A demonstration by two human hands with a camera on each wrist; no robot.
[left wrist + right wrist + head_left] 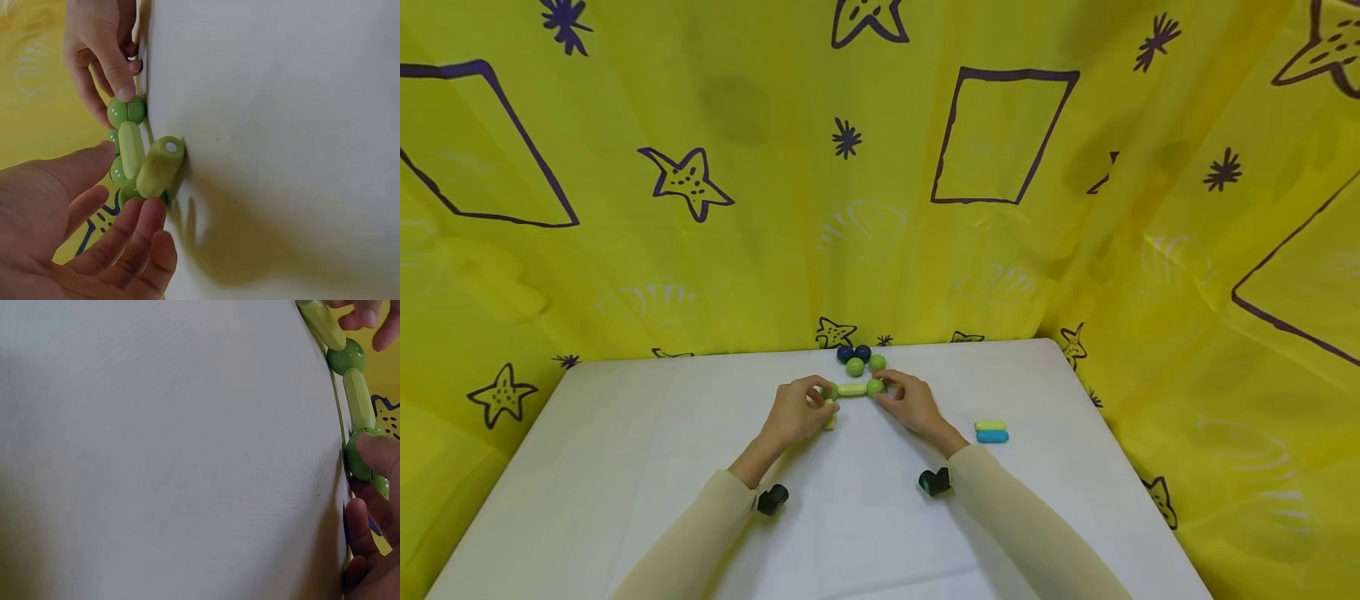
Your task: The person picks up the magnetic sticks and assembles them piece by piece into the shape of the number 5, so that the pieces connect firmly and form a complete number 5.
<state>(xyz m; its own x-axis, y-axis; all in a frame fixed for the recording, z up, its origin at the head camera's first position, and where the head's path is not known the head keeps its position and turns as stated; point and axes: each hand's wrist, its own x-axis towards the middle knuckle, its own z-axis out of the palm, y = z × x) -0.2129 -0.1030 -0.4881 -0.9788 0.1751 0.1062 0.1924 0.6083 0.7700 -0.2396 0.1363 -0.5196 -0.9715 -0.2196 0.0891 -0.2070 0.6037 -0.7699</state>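
Observation:
A short chain lies near the table's far edge: a green ball (831, 390), a light green rod (852, 389) and a second green ball (875, 387). My left hand (817, 400) grips the chain's left end, where another light green rod (159, 167) sticks out from the ball between its curled fingers (147, 225). My right hand (889, 390) pinches the right-end ball (357, 456) between thumb and fingertip. The right wrist view shows the chain along the table's edge, rod (359, 399) joined to ball (347, 356).
Just behind the chain lie two loose green balls (855, 367) (877, 362) and two dark blue balls (853, 353). A yellow-green rod (990, 425) and a blue rod (992, 437) lie to the right. The white table (625, 433) is walled by a yellow patterned cloth (775, 208).

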